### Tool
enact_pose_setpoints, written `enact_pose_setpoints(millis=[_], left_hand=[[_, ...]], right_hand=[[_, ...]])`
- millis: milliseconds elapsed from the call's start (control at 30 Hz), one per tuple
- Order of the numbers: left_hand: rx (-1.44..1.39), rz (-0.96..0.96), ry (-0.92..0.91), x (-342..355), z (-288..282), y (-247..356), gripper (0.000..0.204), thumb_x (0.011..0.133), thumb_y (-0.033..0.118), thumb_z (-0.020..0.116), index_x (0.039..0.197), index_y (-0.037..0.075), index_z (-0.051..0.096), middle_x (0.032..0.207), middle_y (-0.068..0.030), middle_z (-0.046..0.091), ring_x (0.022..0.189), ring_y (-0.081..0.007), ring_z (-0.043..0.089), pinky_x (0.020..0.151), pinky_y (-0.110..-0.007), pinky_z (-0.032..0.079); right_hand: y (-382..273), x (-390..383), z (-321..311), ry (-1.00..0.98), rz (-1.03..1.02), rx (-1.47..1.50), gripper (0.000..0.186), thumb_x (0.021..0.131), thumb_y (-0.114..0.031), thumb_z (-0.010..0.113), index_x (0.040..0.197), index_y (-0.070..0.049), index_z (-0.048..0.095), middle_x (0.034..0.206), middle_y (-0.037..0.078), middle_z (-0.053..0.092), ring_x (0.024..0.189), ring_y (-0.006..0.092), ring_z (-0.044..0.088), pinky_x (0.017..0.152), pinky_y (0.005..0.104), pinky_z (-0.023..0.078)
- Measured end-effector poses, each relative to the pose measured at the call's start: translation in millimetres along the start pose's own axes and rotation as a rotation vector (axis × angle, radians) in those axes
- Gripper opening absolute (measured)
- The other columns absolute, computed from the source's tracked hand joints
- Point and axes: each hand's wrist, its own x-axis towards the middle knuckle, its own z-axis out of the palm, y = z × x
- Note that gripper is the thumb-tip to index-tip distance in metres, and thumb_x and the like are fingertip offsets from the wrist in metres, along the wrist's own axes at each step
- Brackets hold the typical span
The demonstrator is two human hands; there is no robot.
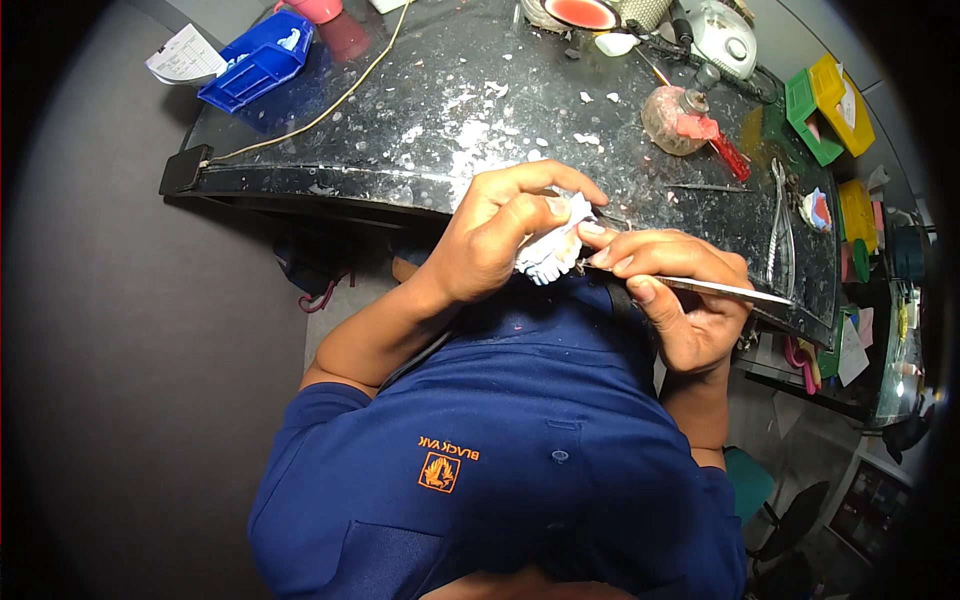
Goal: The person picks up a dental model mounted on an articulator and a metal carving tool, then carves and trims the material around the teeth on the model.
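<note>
My left hand (487, 236) is closed around a small dental cast (548, 256), white to pale blue with a row of teeth along its lower edge. Its thumb and forefinger pinch the cast near the top. In my right hand (690, 285) lies a slim metal carving tool (738, 291), gripped like a pen, its flat end sticking out to the right. The tool's other end points at the cast's right side, and fingers partly hide it, so I cannot tell whether it touches. Both hands are close together in front of the bench edge.
White scraps litter the dark bench (400, 120). On it stand a blue bin (258, 62), a round glass burner (668, 122) with a red-handled tool (732, 158), tweezers (779, 235), a pink-and-white dental model (817, 211) and a white device (722, 42). A cable (345, 95) crosses the left side.
</note>
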Motion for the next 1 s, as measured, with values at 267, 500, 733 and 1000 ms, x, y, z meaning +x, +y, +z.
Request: enact_pose_setpoints(millis=[267,500,733,1000], left_hand=[[-0.227,0.320,0.102,2,2,-14,0.036,0.100,0.010,0.063,0.130,-0.001,0.046,0.100,-0.0158,0.071,0.084,-0.0148,0.068,0.077,-0.030,0.055],[-0.198,0.565,0.221,8,8,-27,0.041,0.095,0.000,0.071,0.122,0.003,0.040,0.113,-0.0215,0.067,0.089,-0.0180,0.070,0.072,-0.030,0.059],[-0.025,0.736,0.271,10,11,-35,0.051,0.088,-0.007,0.079,0.121,0.003,0.041,0.116,-0.0224,0.067,0.106,-0.0275,0.073,0.089,-0.037,0.060],[0.125,0.828,0.327,10,8,-37,0.051,0.084,-0.007,0.084,0.116,0.003,0.045,0.114,-0.0209,0.069,0.112,-0.0284,0.070,0.100,-0.042,0.054]], right_hand=[[18,-5,-3,0.310,-0.137,0.117,0.022,0.102,-0.013,0.067,0.107,0.008,0.060,0.098,0.022,0.071,0.095,0.0332,0.074,0.094,0.0513,0.061],[21,-17,-5,0.409,-0.041,-0.084,0.016,0.106,-0.008,0.060,0.108,0.007,0.054,0.093,0.017,0.067,0.090,0.0307,0.077,0.087,0.0424,0.064],[17,-3,12,0.347,-0.271,-0.401,0.018,0.099,0.002,0.067,0.115,0.009,0.067,0.109,0.029,0.074,0.107,0.0382,0.075,0.097,0.0435,0.059],[7,2,17,0.180,-0.318,-0.583,0.016,0.100,-0.002,0.067,0.113,0.007,0.070,0.111,0.028,0.074,0.108,0.0387,0.074,0.097,0.0445,0.060]])
